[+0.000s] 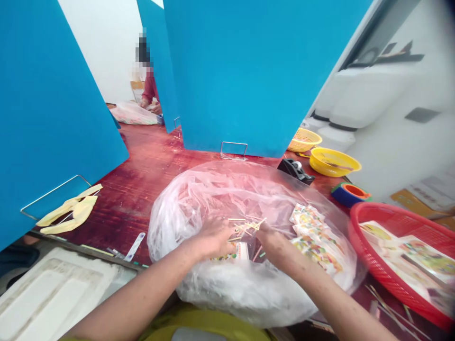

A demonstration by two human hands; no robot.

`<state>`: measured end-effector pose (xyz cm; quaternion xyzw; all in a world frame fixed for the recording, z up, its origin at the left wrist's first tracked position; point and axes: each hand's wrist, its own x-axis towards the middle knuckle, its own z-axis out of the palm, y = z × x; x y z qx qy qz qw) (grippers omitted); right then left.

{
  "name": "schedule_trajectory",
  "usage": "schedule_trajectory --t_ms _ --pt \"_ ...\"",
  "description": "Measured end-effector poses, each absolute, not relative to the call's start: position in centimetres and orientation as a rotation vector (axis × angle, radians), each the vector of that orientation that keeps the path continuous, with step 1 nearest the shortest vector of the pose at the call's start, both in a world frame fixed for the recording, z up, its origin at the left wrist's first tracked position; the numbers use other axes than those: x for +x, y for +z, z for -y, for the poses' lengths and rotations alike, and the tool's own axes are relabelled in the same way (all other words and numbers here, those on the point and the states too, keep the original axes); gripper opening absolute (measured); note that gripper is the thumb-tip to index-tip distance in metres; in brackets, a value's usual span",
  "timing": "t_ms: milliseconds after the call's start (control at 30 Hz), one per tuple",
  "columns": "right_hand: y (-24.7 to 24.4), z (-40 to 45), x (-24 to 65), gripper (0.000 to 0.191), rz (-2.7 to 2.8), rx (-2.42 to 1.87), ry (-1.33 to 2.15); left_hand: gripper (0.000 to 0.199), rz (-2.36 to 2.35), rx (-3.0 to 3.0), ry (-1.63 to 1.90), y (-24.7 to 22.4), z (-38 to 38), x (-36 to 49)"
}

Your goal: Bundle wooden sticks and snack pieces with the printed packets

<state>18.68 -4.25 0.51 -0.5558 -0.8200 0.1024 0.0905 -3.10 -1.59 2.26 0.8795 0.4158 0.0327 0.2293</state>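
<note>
A large clear plastic bag (170,208) lies open on the dark red table. Over its middle, several thin pale sticks (249,226) lie between my two hands. My left hand (218,237) is curved round the left ends of the sticks, over a small printed packet (240,251). My right hand (272,241) has its fingers closed at the right ends of the sticks. More printed packets (316,237) lie in the right part of the bag. The tips of my left fingers are blurred.
Blue partitions (249,76) stand behind and at left. At right are a red basket (401,279) with packets, tape rolls (350,193), a black tape dispenser (295,170) and yellow baskets (334,162). Yellow cloth (76,213) lies left. A person (151,90) sits far back.
</note>
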Motion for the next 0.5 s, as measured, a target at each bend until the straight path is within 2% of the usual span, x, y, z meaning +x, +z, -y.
schedule_trajectory --t_ms 100,233,300,433,500 --pt "0.9 4.4 19.5 0.020 2.309 -1.684 0.418 0.030 -1.190 2.463 -0.082 1.3 2.1 -3.3" --pt "2.1 4.2 21.0 0.018 1.796 -1.764 0.924 0.014 -1.202 2.392 -0.016 0.0 1.3 -3.6" --pt "1.8 4.3 21.3 0.019 1.653 -1.747 1.100 0.013 -1.239 2.376 0.020 0.0 0.8 -3.7" --pt "0.6 4.6 20.7 0.012 1.737 -1.763 0.955 0.018 -1.327 2.368 0.059 0.7 0.9 -3.6" --pt "0.5 4.7 20.4 0.015 1.799 -1.731 0.843 0.016 -1.336 2.384 0.107 0.8 1.0 -3.5"
